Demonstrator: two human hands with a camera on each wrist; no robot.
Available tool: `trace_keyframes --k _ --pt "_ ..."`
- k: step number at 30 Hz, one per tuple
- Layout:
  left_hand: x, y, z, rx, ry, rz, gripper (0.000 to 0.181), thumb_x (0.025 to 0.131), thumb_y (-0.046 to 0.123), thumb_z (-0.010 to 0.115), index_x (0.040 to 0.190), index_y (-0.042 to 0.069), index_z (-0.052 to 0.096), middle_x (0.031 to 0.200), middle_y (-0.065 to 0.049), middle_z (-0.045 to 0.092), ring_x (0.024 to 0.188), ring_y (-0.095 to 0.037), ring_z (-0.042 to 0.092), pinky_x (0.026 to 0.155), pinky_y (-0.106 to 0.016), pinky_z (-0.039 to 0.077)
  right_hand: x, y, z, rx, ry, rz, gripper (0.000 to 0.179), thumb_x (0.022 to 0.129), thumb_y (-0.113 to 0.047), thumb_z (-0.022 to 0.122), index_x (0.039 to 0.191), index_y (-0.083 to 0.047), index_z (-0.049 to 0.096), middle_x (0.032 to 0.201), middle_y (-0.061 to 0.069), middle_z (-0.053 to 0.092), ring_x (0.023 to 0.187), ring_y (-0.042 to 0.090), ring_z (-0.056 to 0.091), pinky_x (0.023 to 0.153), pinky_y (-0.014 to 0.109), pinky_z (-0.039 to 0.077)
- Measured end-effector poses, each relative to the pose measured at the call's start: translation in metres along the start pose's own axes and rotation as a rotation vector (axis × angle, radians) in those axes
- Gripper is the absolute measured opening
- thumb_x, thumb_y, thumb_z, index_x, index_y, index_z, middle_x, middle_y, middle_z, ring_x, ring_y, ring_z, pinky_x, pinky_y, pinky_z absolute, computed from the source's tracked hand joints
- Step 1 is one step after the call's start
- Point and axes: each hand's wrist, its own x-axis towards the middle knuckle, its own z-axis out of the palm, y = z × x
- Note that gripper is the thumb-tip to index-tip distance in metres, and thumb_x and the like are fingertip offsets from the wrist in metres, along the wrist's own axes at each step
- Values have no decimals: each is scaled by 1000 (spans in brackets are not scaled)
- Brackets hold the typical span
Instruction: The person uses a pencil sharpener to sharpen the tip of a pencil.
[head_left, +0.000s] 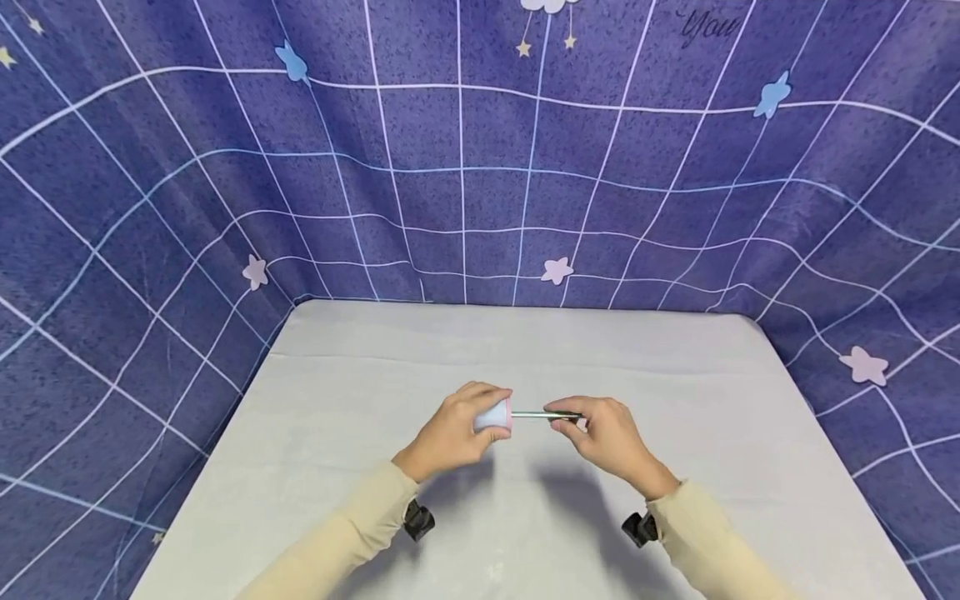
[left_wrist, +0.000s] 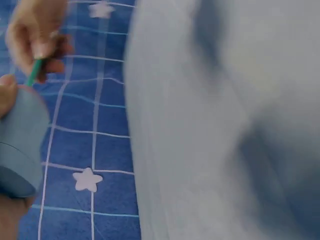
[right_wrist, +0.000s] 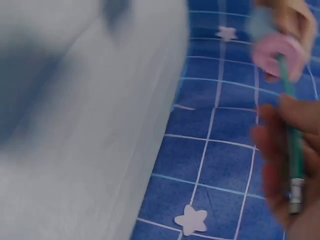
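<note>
My left hand [head_left: 455, 425] grips a light blue pencil sharpener [left_wrist: 20, 140] round its body, above the table. Its pink end face [right_wrist: 270, 52] points to the right, toward the other hand. A green pencil [head_left: 528, 414] runs level into the hole in that pink face, so its tip is hidden inside. My right hand [head_left: 603, 433] pinches the pencil between thumb and fingers near its rear. In the right wrist view the metal band and eraser end [right_wrist: 296, 195] stick out past the fingers.
A white-covered table [head_left: 360, 350] lies beneath both hands, with their shadows on it. Purple-blue curtain cloth [head_left: 495, 192] with a grid and stars surrounds its back and sides. A black wrist camera [head_left: 418, 520] is strapped to the left wrist, another [head_left: 640, 528] to the right.
</note>
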Motion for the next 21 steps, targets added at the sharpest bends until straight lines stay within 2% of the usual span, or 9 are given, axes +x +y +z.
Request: trace_keyframes --k 1,3,6,9,12,14,17,19,21 --pt "2 0 -3 -36 -17 -52 50 77 17 78 121 0 63 112 -10 67 98 -19 62 81 -29 53 -1 0 3 -89 81 -82 21 77 -10 76 98 -14 75 86 -1 74 54 1 51 48 20 41" --pt "6 1 -10 -117 -56 -146 48 78 16 78 121 1 64 110 -10 67 92 -18 62 75 -26 52 -1 2 7 -194 215 -228 21 78 -11 75 99 -13 74 87 -1 74 57 7 59 50 23 46" --pt "10 1 -17 -228 -122 -260 44 80 17 76 119 2 65 110 -10 69 83 -14 59 70 -23 49 -1 5 13 -260 364 -374 14 88 -19 67 98 -11 74 86 1 74 66 15 67 56 29 51" --pt "11 1 -22 -312 -160 -318 41 81 18 76 117 2 67 108 -13 70 81 -12 59 71 -23 49 -1 6 16 -284 460 -463 24 96 -25 56 96 -10 75 85 2 74 69 17 68 61 32 53" --pt "11 0 -23 -355 -168 -305 40 82 17 75 117 0 67 107 -14 69 81 -12 58 71 -23 49 1 4 17 -319 518 -522 25 97 -22 54 94 -10 76 82 1 73 65 16 66 58 30 52" --pt "10 -2 -22 -366 -161 -285 40 80 14 75 117 1 66 106 -13 69 82 -13 58 71 -23 49 1 3 18 -332 519 -549 25 97 -20 54 93 -8 75 80 1 72 59 14 63 53 27 50" --pt "7 -5 -17 -347 -147 -241 42 78 8 76 119 1 65 106 -10 67 84 -17 57 72 -23 48 1 1 19 -305 448 -536 22 96 -18 56 90 -7 74 74 -1 70 51 9 56 44 19 43" --pt "4 -6 -13 -316 -133 -211 45 77 6 76 120 3 65 106 -8 65 86 -17 56 73 -23 48 0 0 19 -215 346 -467 14 91 -14 63 87 -7 74 70 -1 69 48 4 49 43 15 40" --pt "-1 -7 -9 -264 -114 -159 47 76 6 77 121 3 64 107 -8 63 89 -18 56 74 -24 49 2 0 16 -28 188 -305 8 86 -10 68 86 -6 75 69 0 69 47 0 46 41 13 36"
